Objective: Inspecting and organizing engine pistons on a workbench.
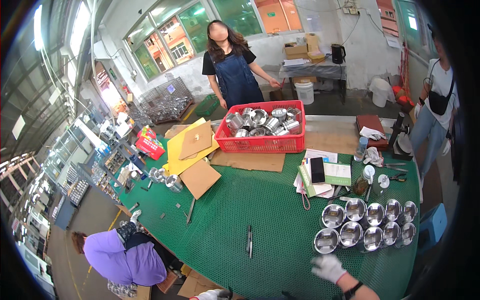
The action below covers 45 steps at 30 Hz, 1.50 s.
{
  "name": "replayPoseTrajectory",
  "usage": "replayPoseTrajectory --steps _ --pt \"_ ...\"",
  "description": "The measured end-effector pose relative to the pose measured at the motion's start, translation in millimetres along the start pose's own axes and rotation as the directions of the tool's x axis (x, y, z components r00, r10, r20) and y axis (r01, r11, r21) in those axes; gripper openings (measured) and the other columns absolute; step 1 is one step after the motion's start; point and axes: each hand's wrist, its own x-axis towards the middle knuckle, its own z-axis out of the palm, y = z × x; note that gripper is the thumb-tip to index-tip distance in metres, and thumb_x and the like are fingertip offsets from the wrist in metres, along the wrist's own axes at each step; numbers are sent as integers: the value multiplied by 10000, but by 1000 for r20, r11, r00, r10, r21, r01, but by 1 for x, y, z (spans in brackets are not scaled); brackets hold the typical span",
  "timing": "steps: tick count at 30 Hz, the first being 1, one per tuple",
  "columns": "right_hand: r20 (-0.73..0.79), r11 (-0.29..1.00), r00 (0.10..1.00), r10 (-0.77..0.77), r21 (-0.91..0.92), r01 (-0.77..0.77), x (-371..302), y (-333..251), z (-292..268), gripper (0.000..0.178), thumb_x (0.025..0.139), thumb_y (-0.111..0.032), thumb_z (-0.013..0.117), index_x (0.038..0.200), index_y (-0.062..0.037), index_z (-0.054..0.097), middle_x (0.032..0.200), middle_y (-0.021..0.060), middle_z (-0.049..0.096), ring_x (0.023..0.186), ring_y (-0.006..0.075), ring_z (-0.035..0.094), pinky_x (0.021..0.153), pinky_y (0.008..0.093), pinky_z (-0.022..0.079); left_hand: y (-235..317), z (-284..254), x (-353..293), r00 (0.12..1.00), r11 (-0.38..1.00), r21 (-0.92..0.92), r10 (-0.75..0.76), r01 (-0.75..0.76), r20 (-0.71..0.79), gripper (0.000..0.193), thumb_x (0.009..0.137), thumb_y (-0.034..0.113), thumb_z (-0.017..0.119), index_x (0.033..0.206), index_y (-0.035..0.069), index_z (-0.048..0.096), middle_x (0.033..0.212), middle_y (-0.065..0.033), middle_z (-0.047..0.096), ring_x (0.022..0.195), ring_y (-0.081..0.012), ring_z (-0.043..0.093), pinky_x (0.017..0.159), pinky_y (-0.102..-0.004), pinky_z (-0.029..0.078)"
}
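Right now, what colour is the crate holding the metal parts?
Red; the crate shows best in the head view.

The gloved right hand (328, 268) is positioned near two rows of metal cylinders (372, 238) on the green mat (280, 215). The gloved left hand (212, 294) is at the lower edge. A red crate (261, 145) contains further cylinders.

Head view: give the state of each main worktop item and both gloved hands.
Right white-gloved hand: open, seemingly empty
Left white-gloved hand: cut off by frame, grip unclear
Silver metal cylinders at right: two rows of five
Red plastic crate: full, uncovered
Black rectangular phone: lying flat, screen dark
Slim black tools: lying side by side
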Motion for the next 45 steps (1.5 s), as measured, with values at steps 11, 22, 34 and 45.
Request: replayPoseTrajectory --steps 11,22,34,45 --pt "128 880 982 -140 470 64 -90 -81 27 271 866 -165 543 1123 -149 628 1039 149 625 994 340 598 873 401 480 54 36 -5 977 979 -26 199 -202 -74 425 892 370 580 1146 29 602 1091 -211 633 1026 -352 603 867 -419 473" --pt "262 766 965 -15 624 -158 -148 -49 31 375 903 -338 542 1199 -111 584 1154 168 615 1098 337 570 951 392 445 29 61 6 937 935 -75 344 -348 -63 454 906 419 554 1111 18 611 1076 -228 628 1030 -365 597 857 -430 471" --pt "197 880 915 353 261 -396 -182 -40 109 606 905 -456 526 1319 -18 470 1299 225 519 1227 369 475 1040 397 378 25 90 31 960 979 -100 196 -179 200 524 973 406 465 1340 32 466 1330 -170 524 1222 -267 505 1028 -337 390" --pt "180 930 947 267 208 -302 -211 -13 128 610 915 -472 493 1311 -8 476 1302 216 519 1233 363 467 1040 408 375 25 127 22 950 952 -182 275 -248 146 440 965 381 478 1226 33 546 1190 -172 602 1101 -290 566 940 -368 433"
